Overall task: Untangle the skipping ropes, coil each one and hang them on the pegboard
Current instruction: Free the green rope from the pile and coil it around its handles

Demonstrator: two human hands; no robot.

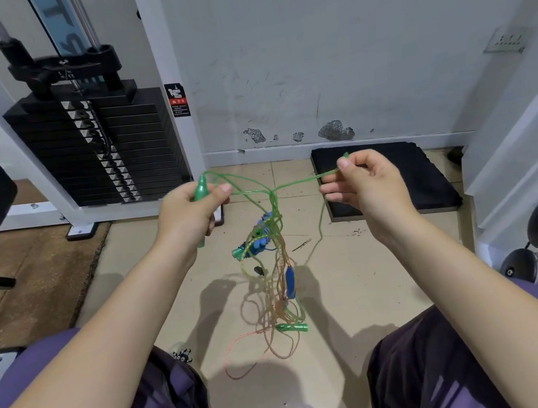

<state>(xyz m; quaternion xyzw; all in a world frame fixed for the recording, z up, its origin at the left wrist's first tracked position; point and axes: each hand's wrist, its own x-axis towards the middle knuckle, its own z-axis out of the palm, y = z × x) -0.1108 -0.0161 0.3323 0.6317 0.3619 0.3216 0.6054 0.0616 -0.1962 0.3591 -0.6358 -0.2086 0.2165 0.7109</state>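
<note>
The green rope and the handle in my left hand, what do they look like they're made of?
The green rope, pinched by the right hand, looks like translucent plastic cord, probably PVC: glossy, and the floor shows through it. The green handle, gripped by the left hand, looks like hard moulded plastic: opaque, smooth, slightly shiny. Neither can be confirmed by sight alone.

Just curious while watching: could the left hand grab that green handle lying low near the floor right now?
Probably not yet. The left hand already grips a green handle, and the low green handle lies well below it in the tangle.
</note>
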